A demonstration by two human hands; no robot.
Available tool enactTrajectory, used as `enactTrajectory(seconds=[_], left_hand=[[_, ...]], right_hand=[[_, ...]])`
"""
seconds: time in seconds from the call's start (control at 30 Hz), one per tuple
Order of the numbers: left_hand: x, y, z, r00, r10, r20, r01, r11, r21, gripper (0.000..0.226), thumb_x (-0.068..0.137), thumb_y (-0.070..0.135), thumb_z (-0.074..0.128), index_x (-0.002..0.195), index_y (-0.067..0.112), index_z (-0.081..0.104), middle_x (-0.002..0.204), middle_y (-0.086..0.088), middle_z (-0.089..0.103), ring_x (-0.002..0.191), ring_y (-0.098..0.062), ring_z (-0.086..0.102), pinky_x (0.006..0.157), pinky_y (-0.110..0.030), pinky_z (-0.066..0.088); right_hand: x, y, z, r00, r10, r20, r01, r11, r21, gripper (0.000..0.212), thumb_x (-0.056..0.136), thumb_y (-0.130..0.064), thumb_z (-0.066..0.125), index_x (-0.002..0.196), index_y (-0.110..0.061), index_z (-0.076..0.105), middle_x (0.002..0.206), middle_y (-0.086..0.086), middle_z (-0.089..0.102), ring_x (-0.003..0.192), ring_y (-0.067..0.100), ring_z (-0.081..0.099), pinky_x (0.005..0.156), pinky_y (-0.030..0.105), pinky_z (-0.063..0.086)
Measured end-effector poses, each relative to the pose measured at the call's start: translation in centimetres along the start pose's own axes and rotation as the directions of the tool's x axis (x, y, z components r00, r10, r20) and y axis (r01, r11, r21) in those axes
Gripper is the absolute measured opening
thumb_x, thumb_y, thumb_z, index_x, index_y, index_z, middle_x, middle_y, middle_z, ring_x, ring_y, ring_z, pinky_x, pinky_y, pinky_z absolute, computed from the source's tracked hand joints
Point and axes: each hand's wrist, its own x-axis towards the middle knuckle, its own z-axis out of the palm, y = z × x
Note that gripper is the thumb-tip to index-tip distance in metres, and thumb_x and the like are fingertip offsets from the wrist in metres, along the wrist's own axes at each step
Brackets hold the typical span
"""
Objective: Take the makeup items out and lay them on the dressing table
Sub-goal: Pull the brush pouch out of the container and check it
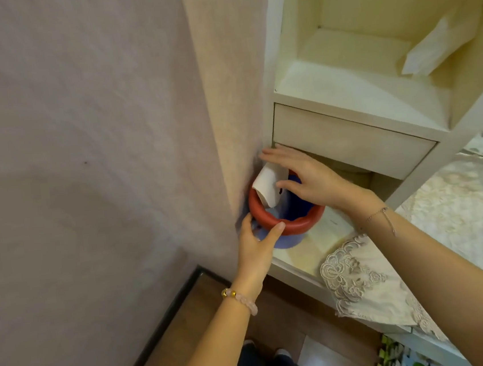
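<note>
both forearms reach in from the bottom of the view, a pink bead bracelet [242, 299] on the left wrist and a thin chain on the right. left hand [255, 241] is wrapped around the side of a blue container with a red rim [271, 224], thumb over the rim's near edge, steadying it where it sits at the far left corner of the worktop [304, 253], pressed close to the curtain [110, 137]. right hand [305, 182] comes over the top and pinches a white tube-like item [269, 187] between thumb and fingers, the item poking up out of the container at a tilt; it looks like one of the makeup items, though no label can be read. lace cloth [360, 277] covers the worktop to the right, and a closed drawer [349, 141] hangs just above the hands. judging from here, the lift could go wrong in that tight gap: the knuckles may knock the drawer's underside, or the tilted item may catch on the rim and drag the container off the near edge. what else is inside cannot be seen
</note>
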Motion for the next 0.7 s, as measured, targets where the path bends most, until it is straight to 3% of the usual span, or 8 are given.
enactTrajectory(seconds=[0.1, 0.3, 0.47, 0.57, 0.7], left_hand=[[-0.1, -0.1, 0.0, 1.000, -0.005, -0.010, 0.006, 1.000, 0.018, 0.046, 0.085, 0.016, 0.064, 0.120, 0.031, 0.038, 0.102, 0.024, 0.050, 0.088, 0.013, 0.048, 0.064, 0.001, 0.042], [-0.1, -0.3, -0.2, 1.000, -0.026, -0.008, 0.026, 0.999, 0.024, 0.055, 0.084, 0.022, 0.065, 0.131, 0.028, 0.038, 0.113, 0.017, 0.050, 0.094, 0.010, 0.048, 0.065, -0.002, 0.043], [0.0, -0.4, -0.4, 1.000, -0.028, -0.007, 0.028, 0.999, 0.033, 0.050, 0.084, 0.025, 0.066, 0.124, 0.033, 0.038, 0.106, 0.026, 0.049, 0.096, 0.006, 0.049, 0.064, -0.003, 0.043], [0.0, -0.5, -0.4, 1.000, -0.023, -0.007, 0.023, 0.999, 0.040, 0.050, 0.083, 0.027, 0.066, 0.124, 0.034, 0.038, 0.107, 0.024, 0.050, 0.095, 0.006, 0.050, 0.067, -0.006, 0.043], [0.2, -0.9, -0.5, 1.000, -0.026, -0.009, 0.026, 0.999, 0.026, 0.052, 0.082, 0.029, 0.067, 0.126, 0.031, 0.041, 0.115, 0.015, 0.053, 0.102, -0.001, 0.051, 0.073, -0.012, 0.042]], right_hand=[[0.3, 0.5, -0.2, 1.000, 0.003, 0.030, -0.001, 0.998, -0.068, 0.059, 0.087, -0.016, 0.062, 0.140, -0.023, 0.038, 0.147, 0.001, 0.040, 0.141, 0.018, 0.022, 0.116, 0.034, 0.018], [0.0, 0.5, -0.6, 0.997, -0.039, -0.063, 0.029, 0.987, -0.158, 0.043, 0.077, -0.014, 0.070, 0.119, -0.018, 0.059, 0.125, 0.003, 0.056, 0.124, 0.023, 0.043, 0.106, 0.041, 0.034], [-0.4, 0.3, -0.7, 0.995, -0.026, -0.093, 0.008, 0.982, -0.187, 0.030, 0.079, -0.024, 0.069, 0.106, -0.016, 0.060, 0.116, 0.003, 0.062, 0.126, 0.024, 0.045, 0.099, 0.037, 0.038], [-1.1, 0.0, -0.9, 0.989, 0.021, -0.146, -0.049, 0.981, -0.190, 0.024, 0.081, -0.027, 0.067, 0.102, -0.017, 0.060, 0.102, 0.002, 0.063, 0.101, 0.022, 0.055, 0.078, 0.034, 0.045], [-2.0, -0.8, -1.1, 0.966, 0.066, -0.251, -0.096, 0.989, -0.108, 0.025, 0.078, -0.024, 0.070, 0.100, -0.016, 0.061, 0.097, 0.002, 0.062, 0.090, 0.019, 0.055, 0.074, 0.031, 0.044]])
